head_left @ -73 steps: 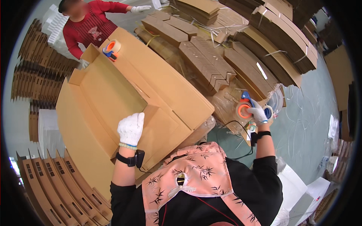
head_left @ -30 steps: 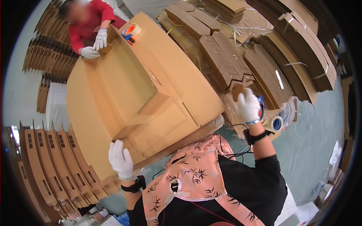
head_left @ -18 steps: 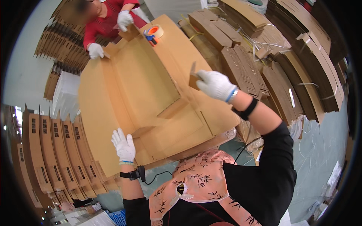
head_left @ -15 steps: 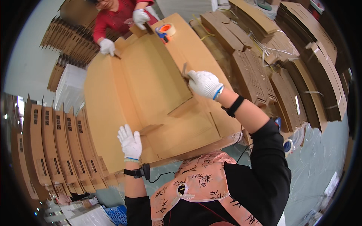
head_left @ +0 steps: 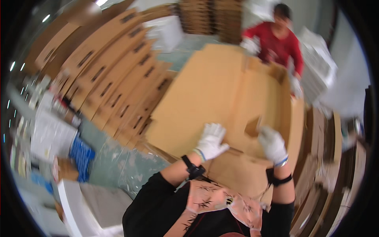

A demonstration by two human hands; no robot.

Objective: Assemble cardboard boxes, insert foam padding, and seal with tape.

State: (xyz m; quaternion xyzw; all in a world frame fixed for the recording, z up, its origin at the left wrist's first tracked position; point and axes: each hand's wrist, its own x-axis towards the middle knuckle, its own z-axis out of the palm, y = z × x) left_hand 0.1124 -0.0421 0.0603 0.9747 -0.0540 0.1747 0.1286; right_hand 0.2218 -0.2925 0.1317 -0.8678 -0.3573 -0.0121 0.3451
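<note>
A big sheet of brown cardboard (head_left: 197,100), partly folded up into a shallow box, lies before me. My left hand (head_left: 212,140), in a white knitted glove, rests on its near part with fingers spread. Over the near right of the box is my right hand (head_left: 272,146), also gloved and smeared by motion. Its fingertips are beside a small raised cardboard flap (head_left: 252,127); whether they grip it is unclear. A raised wall (head_left: 285,94) runs along the box's right side.
Across the box stands a co-worker in red (head_left: 278,45), white-gloved hands at its far end. Stacked flat cartons (head_left: 114,85) lean at left, with a blue crate (head_left: 81,158) nearer me. More cardboard stacks (head_left: 316,146) lie at right. A white-edged panel (head_left: 73,205) stands at lower left.
My view has swung left, so the box and co-worker appear further right. My right hand has come from the raised side wall to the small flap at the near end. My left hand stays flat on the cardboard.
</note>
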